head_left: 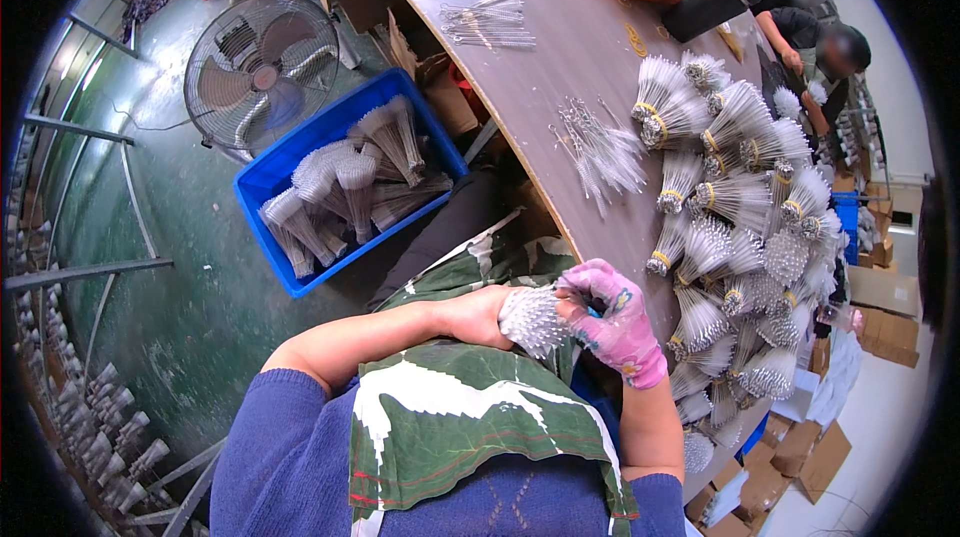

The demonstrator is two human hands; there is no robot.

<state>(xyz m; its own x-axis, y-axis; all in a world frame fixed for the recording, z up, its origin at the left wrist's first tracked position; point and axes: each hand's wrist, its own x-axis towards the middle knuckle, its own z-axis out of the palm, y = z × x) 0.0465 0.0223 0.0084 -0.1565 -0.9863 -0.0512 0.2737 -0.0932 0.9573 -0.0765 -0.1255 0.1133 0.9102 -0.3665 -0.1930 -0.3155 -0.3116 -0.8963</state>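
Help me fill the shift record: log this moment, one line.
left hand: bare, holding brush bundle | right hand: pink glove, at bundle's right side | table: banded bundles, loose brushes | blue bin: more bundles

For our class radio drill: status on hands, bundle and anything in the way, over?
Left hand gripping brush bundle; gloved right hand at its right side. Bundle above apron. Table edge near right hand.

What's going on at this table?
A person holds a bundle of what look like thin wire brushes in the bare left hand. The pink-gloved right hand is at the bundle's right side; its exact grip is unclear. Banded bundles are piled on the table, beside loose brushes. More bundles lie in a blue bin.
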